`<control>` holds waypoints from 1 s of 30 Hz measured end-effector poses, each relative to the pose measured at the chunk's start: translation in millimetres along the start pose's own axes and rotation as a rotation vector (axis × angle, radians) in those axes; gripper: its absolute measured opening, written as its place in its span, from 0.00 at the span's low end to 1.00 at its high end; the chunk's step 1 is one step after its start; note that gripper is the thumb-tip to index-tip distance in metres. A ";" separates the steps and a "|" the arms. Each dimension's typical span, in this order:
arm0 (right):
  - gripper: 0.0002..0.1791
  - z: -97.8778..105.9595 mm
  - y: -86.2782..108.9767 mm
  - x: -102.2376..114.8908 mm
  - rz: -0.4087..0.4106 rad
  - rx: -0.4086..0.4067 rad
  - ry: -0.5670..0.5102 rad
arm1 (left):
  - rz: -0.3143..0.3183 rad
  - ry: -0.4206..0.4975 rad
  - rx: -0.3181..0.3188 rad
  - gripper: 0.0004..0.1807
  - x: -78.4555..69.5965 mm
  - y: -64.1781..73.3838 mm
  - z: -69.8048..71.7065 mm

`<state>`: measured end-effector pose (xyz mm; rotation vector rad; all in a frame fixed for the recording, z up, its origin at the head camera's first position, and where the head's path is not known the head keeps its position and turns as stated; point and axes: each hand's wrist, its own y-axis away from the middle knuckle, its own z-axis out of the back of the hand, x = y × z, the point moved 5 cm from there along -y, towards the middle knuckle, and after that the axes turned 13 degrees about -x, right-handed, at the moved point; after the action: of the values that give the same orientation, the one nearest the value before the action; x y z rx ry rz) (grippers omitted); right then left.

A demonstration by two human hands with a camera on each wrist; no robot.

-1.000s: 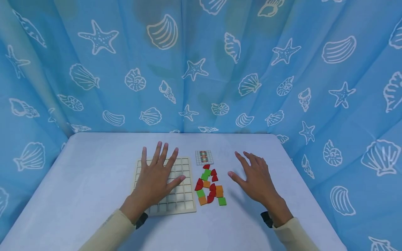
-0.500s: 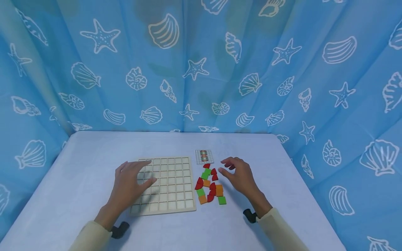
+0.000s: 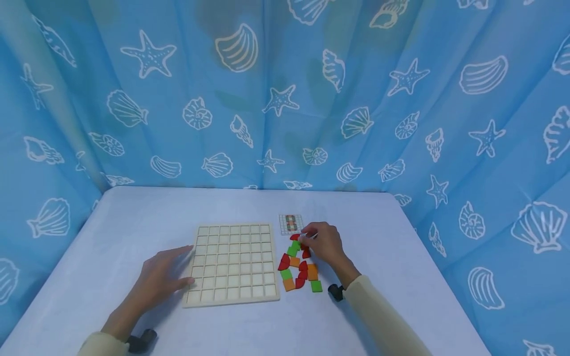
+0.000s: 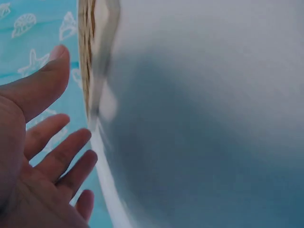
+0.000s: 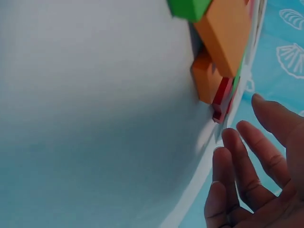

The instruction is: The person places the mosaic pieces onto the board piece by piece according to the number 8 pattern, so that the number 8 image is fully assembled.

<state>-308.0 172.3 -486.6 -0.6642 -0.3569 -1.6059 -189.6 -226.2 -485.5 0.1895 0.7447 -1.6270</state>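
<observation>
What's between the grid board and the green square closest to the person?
Going from the grid board towards that green square, the head view shows an orange square first, then a red curved piece.

Grid board (image 3: 233, 270) — seemingly matt wood

Printed pattern card (image 3: 288, 225): no letter or number can be read; its print shows a grid with a coloured figure, the finer marks too small to tell.
Grid board (image 3: 234, 262): no legible lettering on squares or rim.
Coloured tiles (image 3: 312, 271): no readable marking.
Curtain (image 3: 285, 133): white starfish and shell motifs, no words.
Black wrist devices (image 3: 336, 292): no brand legible.
</observation>
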 end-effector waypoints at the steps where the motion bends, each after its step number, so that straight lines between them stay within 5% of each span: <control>1: 0.16 -2.2 -1.1 1.5 -0.009 0.004 0.011 | 0.012 0.008 0.020 0.46 3.1 1.8 -0.6; 15: 0.14 -16.0 -10.9 12.6 -0.043 0.067 0.116 | 0.076 0.047 0.230 0.56 13.7 8.9 -14.2; 30: 0.09 -22.2 -9.9 35.0 0.007 0.035 -0.192 | 0.092 0.037 0.244 0.55 16.4 8.1 -11.7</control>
<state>-323.5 133.0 -481.3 -0.7948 -0.5214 -1.5295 -188.9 -233.3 -506.0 0.4246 0.5552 -1.6269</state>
